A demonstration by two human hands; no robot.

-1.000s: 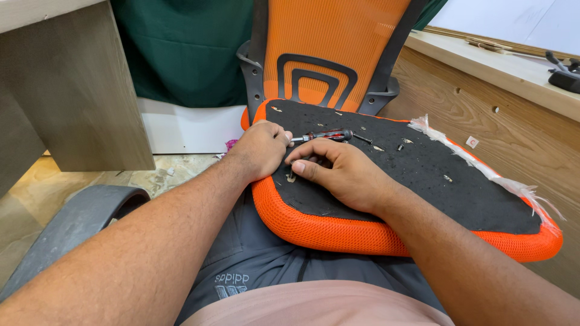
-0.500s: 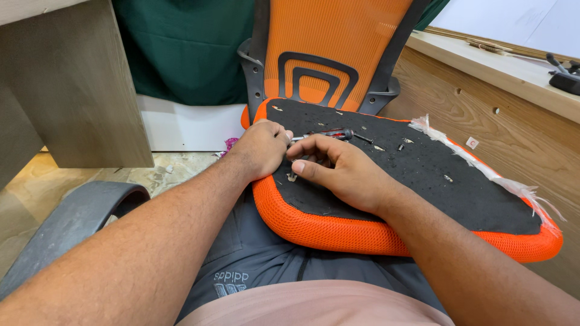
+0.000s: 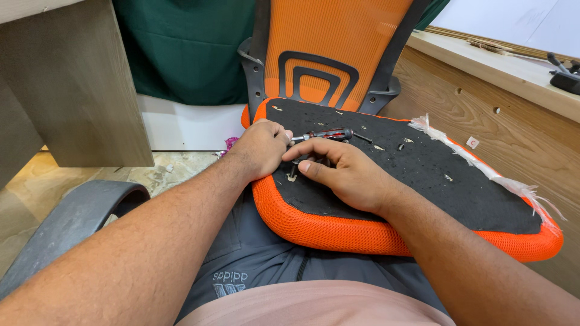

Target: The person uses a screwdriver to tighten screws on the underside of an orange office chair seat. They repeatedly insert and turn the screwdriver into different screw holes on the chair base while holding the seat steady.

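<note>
**Two hands meet over an upturned chair seat**

At far left stands a wooden cabinet (image 3: 72, 84), with a grey curved chair part (image 3: 66, 217) below it near the floor. The left hand (image 3: 261, 148) rests at the near-left edge of the seat (image 3: 459, 193), an orange mesh cushion lying underside up across the person's lap, its black backing facing the camera. That hand is curled closed, fingers tucked under, and appears to grip the tip end of a screwdriver (image 3: 323, 134) with a red-and-black handle lying on the backing; the exact hold is hidden by the knuckles. Just beside it, the right hand (image 3: 347, 172) lies flat-knuckled on the backing, fingers bent and pinched toward the left hand; what they pinch is too small to tell. A loose screw (image 3: 400, 145) sits on the backing beyond. An orange chair back (image 3: 338, 42) stands upright behind the seat. Frayed white fabric (image 3: 483, 166) trails along the seat's right edge, beside a wooden bench (image 3: 513, 66).
</note>
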